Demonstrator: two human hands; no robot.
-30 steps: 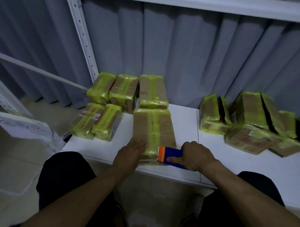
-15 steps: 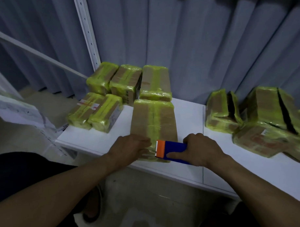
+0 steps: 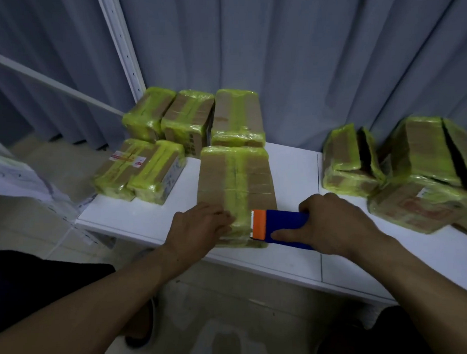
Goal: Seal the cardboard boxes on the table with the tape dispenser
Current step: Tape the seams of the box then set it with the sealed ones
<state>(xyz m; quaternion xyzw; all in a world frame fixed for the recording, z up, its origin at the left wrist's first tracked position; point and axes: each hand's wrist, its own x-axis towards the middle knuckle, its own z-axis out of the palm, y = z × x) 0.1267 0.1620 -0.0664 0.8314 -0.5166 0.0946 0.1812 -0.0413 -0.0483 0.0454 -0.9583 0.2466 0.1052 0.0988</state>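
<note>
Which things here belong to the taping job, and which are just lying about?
Job: blue-and-orange tape dispenser in right hand; yellow-taped brown cardboard box under left hand; other taped boxes on white table.
Lying about: grey curtain, white metal post.

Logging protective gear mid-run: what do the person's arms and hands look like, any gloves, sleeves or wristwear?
No gloves on the left hand or right hand, and no rings or watch show. The left forearm and right forearm are uncovered to the frame edge; no sleeve in view. Dark clothing shows at the lap.
</note>
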